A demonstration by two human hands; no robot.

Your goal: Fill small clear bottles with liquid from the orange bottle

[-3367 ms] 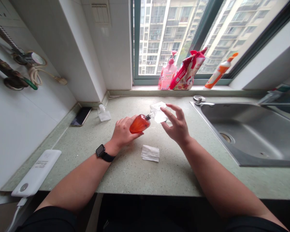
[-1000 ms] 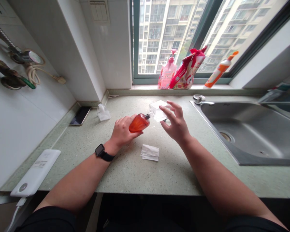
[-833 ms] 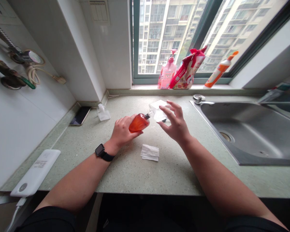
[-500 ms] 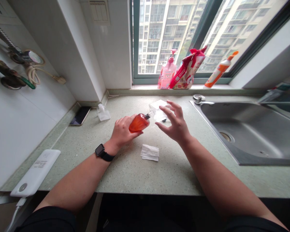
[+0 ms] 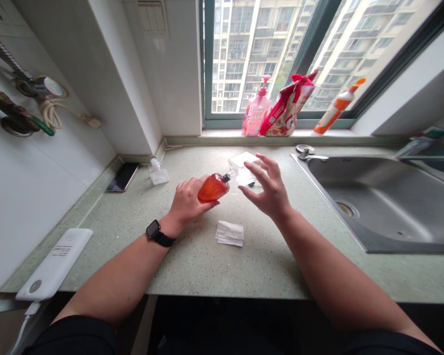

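Note:
My left hand is wrapped round a bottle of orange-red liquid, tilted with its neck toward the right. The black-ringed neck meets or overlaps the neck of a clear container behind it; I cannot tell whether liquid is flowing. My right hand is beside the clear container with fingers spread and curved, holding nothing that I can make out. A small dark cap-like piece shows below the clear container. Nearer to me, a folded white tissue lies on the counter.
A small clear pouch and a phone lie at the back left. The white power bank with its cable is at the front left. To the right is a steel sink. A pink pump bottle stands on the windowsill.

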